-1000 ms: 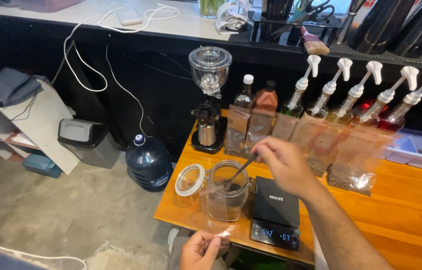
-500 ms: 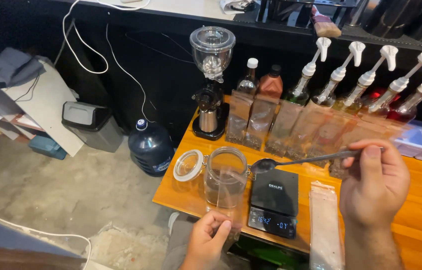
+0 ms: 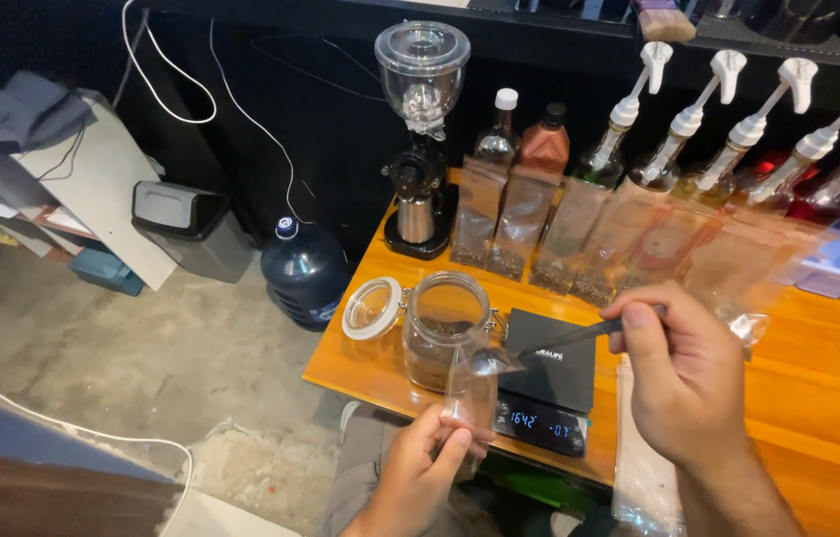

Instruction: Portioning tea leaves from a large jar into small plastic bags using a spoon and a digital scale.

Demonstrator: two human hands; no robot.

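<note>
**Spoon brought back to the pouch**

Since the earlier frame, the spoon [image 3: 539, 350] has been swung back from above the scale [image 3: 551, 383] toward the jar [image 3: 443, 343], and its bowl is now held at the mouth of the small clear pouch [image 3: 471, 386]. The pouch has been lifted just in front of the jar and is pinched at its lower edge by the left hand [image 3: 420, 475], thumb and fingers closed on the plastic. The right hand [image 3: 683, 383] is closed around the spoon's handle, to the right of the scale.

Whether anything is carried in the spoon's bowl cannot be made out clearly; something dark may be there. By this change a filling step is suggested: the contents of the jar appear to be spooned into the pouch.

The jar stands open just left of the scale, its hinged lid [image 3: 372, 307] laid back to the left; a dark layer is seen at its bottom. A lit readout is shown on the scale's front edge. Behind the scale, a row of clear pouches [image 3: 579, 239] with dark contents at the bottom is stood up, and behind those, pump bottles [image 3: 708, 139]. A grinder [image 3: 420, 149] with a clear hopper is placed behind the jar. More empty pouches [image 3: 644, 477] are laid right of the scale, partly under the right wrist. All rests on an orange wooden table [image 3: 818, 398].
</note>
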